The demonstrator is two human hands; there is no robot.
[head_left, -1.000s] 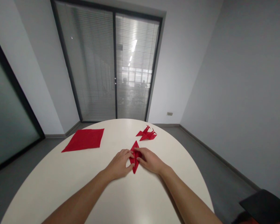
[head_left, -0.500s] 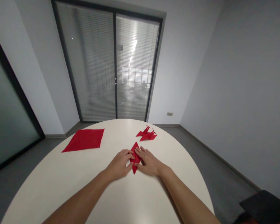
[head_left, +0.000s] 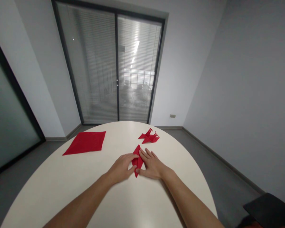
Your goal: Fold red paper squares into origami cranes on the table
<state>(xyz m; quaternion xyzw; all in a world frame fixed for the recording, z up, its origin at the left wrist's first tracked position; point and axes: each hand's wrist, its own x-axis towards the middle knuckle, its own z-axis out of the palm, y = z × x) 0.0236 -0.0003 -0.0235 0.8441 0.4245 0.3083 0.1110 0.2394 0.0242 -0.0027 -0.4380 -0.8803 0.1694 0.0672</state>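
Observation:
A piece of red paper (head_left: 139, 162), folded into a narrow diamond, lies flat on the table with one point away from me and one towards me. My left hand (head_left: 121, 167) is at its left side, fingers curled together and thumb bent, holding it by that edge. From the right, my right hand (head_left: 153, 165) rests on the paper with fingers stretched and spread; its fingertips touch the upper part and its thumb the lower part. Fingers cover parts of both edges.
Folded red paper cranes (head_left: 149, 136) stand beyond my right hand. Flat red paper sheets (head_left: 86, 143), perhaps a stack, lie at the far left of the round white table (head_left: 123, 202). A black chair (head_left: 268, 207) is at the lower right.
My right fingers have spread and shifted slightly to the right on the paper. My left fingertips have moved a little inward. The diamond has barely moved.

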